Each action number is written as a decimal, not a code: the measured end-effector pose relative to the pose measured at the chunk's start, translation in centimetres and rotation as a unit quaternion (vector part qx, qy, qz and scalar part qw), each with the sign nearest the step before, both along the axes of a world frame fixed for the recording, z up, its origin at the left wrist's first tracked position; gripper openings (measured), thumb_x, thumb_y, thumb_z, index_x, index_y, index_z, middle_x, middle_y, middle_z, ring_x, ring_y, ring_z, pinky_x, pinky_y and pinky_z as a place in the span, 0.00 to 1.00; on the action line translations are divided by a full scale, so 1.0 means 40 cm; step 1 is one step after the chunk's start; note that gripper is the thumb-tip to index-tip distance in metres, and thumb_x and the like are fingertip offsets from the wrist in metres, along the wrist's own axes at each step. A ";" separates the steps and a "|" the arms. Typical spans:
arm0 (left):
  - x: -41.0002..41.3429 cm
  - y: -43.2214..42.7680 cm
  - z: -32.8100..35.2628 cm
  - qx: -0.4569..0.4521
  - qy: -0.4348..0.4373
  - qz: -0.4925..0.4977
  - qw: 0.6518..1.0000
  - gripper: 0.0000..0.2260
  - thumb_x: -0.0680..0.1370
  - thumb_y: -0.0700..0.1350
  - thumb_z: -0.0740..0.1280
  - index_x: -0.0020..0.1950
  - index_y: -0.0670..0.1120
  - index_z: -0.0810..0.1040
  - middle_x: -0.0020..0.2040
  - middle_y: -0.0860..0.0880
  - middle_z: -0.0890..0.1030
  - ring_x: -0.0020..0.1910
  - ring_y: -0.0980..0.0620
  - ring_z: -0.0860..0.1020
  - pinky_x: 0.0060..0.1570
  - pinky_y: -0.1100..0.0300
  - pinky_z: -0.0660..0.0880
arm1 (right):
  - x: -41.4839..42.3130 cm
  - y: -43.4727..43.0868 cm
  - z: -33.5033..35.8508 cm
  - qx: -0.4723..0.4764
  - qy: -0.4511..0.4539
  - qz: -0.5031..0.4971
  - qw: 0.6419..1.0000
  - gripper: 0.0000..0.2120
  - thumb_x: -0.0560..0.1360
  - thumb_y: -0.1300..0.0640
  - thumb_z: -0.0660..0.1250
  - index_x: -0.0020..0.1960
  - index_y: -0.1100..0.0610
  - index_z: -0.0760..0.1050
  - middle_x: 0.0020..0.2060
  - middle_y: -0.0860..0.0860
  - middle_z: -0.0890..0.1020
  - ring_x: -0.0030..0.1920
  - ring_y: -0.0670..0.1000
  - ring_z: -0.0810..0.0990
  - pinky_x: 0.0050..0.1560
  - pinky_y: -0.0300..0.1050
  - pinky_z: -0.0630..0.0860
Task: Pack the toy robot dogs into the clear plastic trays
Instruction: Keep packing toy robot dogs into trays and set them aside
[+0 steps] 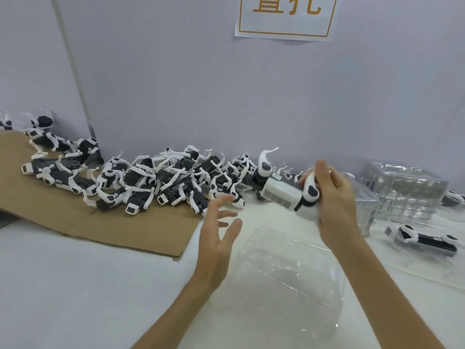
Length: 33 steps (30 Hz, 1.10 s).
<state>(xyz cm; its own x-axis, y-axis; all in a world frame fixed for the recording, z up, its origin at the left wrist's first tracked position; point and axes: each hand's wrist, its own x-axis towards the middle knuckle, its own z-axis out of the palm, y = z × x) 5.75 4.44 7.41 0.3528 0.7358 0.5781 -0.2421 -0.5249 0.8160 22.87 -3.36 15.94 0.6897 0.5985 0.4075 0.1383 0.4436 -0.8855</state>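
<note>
Right hand (334, 197): fingers curled round toy robot dog (284, 193), held above worktop (75, 285) | Left hand (217, 238): fingers spread, holding nothing | Clear plastic tray (289, 273): between forearms | Pile of dogs (163, 180): by wall, partly on cardboard (113, 222)

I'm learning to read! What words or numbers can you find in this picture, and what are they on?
Paper sign on the wall: two big orange characters in an orange frame, with their tops cut off by the picture edge. Possibly "直孔", not certain.
Toy robot dog in the right hand: grey marks on its white body, too blurred to read.
Pile of toy dogs: small stickers, too small to read.
</note>
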 end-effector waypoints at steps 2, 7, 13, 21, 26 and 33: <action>-0.006 0.000 0.006 0.048 -0.016 -0.005 0.999 0.24 0.76 0.55 0.63 0.72 0.55 0.67 0.67 0.58 0.74 0.59 0.50 0.79 0.57 0.61 0.74 | -0.053 -0.032 -0.036 -0.006 -0.029 -0.023 0.999 0.24 0.73 0.36 0.68 0.35 0.58 0.73 0.34 0.63 0.80 0.37 0.60 0.81 0.40 0.59 0.78; 0.005 -0.016 0.006 0.137 0.026 0.009 0.990 0.21 0.75 0.57 0.68 0.67 0.55 0.71 0.61 0.53 0.76 0.58 0.49 0.77 0.50 0.63 0.74 | -0.106 -0.063 -0.094 -0.008 -0.008 -0.090 0.996 0.29 0.74 0.38 0.66 0.33 0.64 0.72 0.32 0.68 0.77 0.36 0.72 0.79 0.40 0.66 0.76; 0.006 -0.024 0.017 0.154 0.020 -0.029 0.987 0.19 0.75 0.59 0.71 0.60 0.52 0.73 0.54 0.56 0.81 0.54 0.53 0.80 0.53 0.66 0.73 | -0.069 -0.083 -0.087 -0.017 0.041 0.012 0.999 0.16 0.74 0.43 0.65 0.37 0.54 0.80 0.30 0.57 0.81 0.31 0.55 0.80 0.35 0.47 0.78; 0.017 -0.007 0.020 -0.169 -0.075 -0.103 0.977 0.27 0.70 0.61 0.70 0.58 0.41 0.75 0.50 0.46 0.84 0.50 0.50 0.82 0.49 0.56 0.80 | -0.085 -0.091 -0.097 0.009 -0.188 0.151 0.970 0.27 0.72 0.51 0.73 0.70 0.45 0.72 0.59 0.47 0.80 0.61 0.50 0.79 0.54 0.42 0.79; 0.013 -0.004 0.020 -0.174 -0.066 -0.200 0.962 0.24 0.71 0.53 0.74 0.61 0.42 0.76 0.55 0.40 0.84 0.54 0.44 0.81 0.55 0.50 0.79 | -0.123 -0.082 -0.116 0.017 -0.249 -0.066 0.966 0.24 0.71 0.46 0.74 0.65 0.46 0.74 0.58 0.40 0.80 0.60 0.46 0.79 0.54 0.33 0.75; 0.028 -0.047 0.002 0.055 -0.024 0.029 0.998 0.15 0.71 0.51 0.76 0.51 0.51 0.74 0.49 0.54 0.84 0.52 0.53 0.83 0.55 0.60 0.79 | -0.120 -0.074 -0.107 -0.081 0.046 0.054 0.994 0.22 0.73 0.40 0.68 0.60 0.52 0.71 0.59 0.53 0.80 0.52 0.52 0.85 0.52 0.57 0.82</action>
<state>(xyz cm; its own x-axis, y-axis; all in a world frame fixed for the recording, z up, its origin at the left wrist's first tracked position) 6.86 2.57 7.50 0.2815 0.6849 0.6721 -0.2463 -0.6254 0.7404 18.05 -6.34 11.67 0.6476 0.7235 0.2389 0.0133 0.3028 -0.9530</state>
